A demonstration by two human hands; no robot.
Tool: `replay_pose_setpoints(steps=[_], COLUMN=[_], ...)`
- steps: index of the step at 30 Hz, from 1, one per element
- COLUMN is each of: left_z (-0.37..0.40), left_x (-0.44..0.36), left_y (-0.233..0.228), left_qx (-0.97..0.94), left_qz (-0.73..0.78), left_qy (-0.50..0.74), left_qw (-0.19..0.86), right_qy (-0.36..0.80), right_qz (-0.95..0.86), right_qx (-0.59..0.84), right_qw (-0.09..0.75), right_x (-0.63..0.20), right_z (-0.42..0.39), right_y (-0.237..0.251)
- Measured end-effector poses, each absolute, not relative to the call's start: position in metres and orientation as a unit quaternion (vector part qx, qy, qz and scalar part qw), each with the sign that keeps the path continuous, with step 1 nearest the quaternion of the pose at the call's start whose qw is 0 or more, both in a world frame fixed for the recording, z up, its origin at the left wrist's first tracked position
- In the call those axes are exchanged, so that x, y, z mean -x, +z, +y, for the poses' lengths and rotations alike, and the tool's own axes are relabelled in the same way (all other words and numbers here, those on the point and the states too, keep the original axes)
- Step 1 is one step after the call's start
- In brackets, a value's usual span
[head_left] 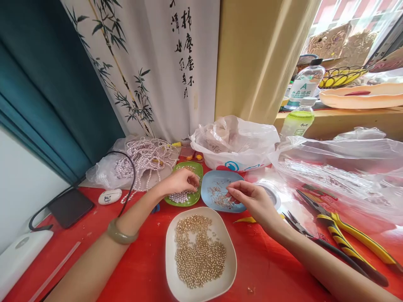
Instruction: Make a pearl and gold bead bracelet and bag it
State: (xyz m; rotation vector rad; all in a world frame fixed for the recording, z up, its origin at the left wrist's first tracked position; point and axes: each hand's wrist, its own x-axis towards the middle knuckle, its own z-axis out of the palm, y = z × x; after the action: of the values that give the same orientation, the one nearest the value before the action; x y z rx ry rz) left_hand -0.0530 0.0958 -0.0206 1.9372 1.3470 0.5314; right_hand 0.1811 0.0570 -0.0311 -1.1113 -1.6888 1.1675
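Over the green plate (200,168), my left hand (180,181) has its fingers curled in among small beads (180,197); anything in its grip is hidden. On the right, my right hand (250,193) is above the blue plate (206,182), thumb and forefinger pressed together. Whatever they pinch is too small to name. Thin metal pins (224,201) lie scattered on the blue plate. Closer to me, a white tray (170,256) holds many gold beads (201,260).
Strings of pearl beads (141,157) spill from a bag at back left. Behind the plates stands a plastic-lined bowl (233,147). Yellow-handled pliers (349,239) and smaller pliers (299,228) lie by my right forearm. A black phone (71,207) is at left.
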Motion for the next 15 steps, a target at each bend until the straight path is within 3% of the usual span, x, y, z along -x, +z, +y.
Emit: replay_pose_setpoints(steps=[9,15], left_z=[0.0944,0.0914], left_x=[0.0494,0.0458], left_y=[-0.0250,-0.0214], left_qx=[-0.750,-0.700], left_qz=[0.531,0.550], left_qy=[0.187,0.259], left_qw=[0.347,0.374], right_qy=[0.456,0.447], right_qz=[-0.630,-0.627], right_qx=[0.452,0.450], right_qw=[0.436,0.453], right_x=[-0.1820,-0.1806], right_z=[0.0573,0.0560], right_y=[-0.0348,-0.0389])
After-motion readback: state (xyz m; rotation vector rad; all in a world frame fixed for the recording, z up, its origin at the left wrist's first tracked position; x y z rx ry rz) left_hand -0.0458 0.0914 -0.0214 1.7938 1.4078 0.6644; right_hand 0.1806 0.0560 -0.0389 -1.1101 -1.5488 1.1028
